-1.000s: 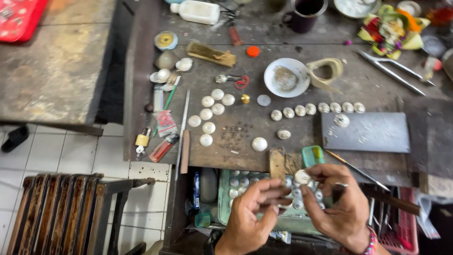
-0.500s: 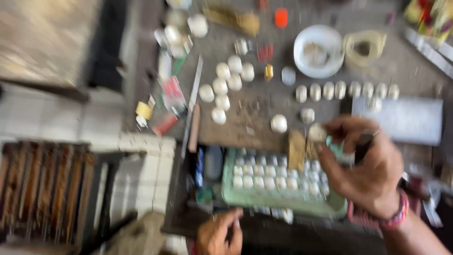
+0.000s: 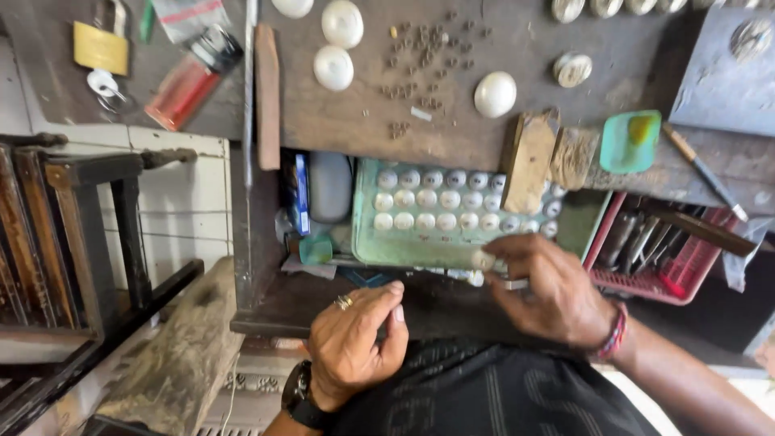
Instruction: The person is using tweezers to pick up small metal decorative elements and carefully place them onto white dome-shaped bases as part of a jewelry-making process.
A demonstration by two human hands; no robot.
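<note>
Disc (image 3: 483,260), small and pale, is pinched at the tray's (image 3: 365,242) lower edge, frame centre, by the right hand (image 3: 557,291). Left hand (image 3: 355,343) is curled loosely, holding nothing. Red packet (image 3: 182,90) lies upper left.

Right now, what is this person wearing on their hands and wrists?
Both arms are bare, with no sleeves in view. The left hand has a gold-coloured ring on one finger and a black wristwatch with a dark strap at the wrist. The right hand shows no ring that I can make out; its wrist carries a red and pink woven bracelet.
</note>
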